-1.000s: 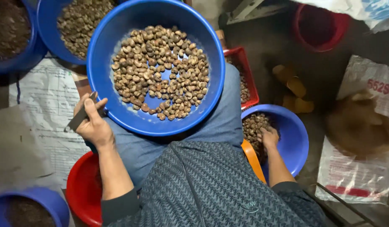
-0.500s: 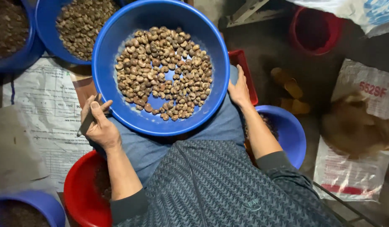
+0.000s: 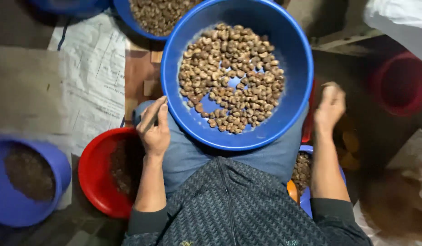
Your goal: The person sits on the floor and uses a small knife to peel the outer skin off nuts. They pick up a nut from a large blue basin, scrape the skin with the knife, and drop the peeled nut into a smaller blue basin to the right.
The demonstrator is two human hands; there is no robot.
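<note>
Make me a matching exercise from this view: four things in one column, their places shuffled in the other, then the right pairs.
Things:
1. big blue basin
2. red bowl
3. left hand
4. right hand

Places:
A. on the floor left of the lap
B. right of the basin, raised
C. on the lap, full of brown nuts
D. at the basin's left rim, holding a thin tool

Pairs: 1-C, 2-A, 3-D, 4-B

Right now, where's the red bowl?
In the head view, the red bowl sits low on the person's left, just under the left hand, right of a purple bowl.
</note>
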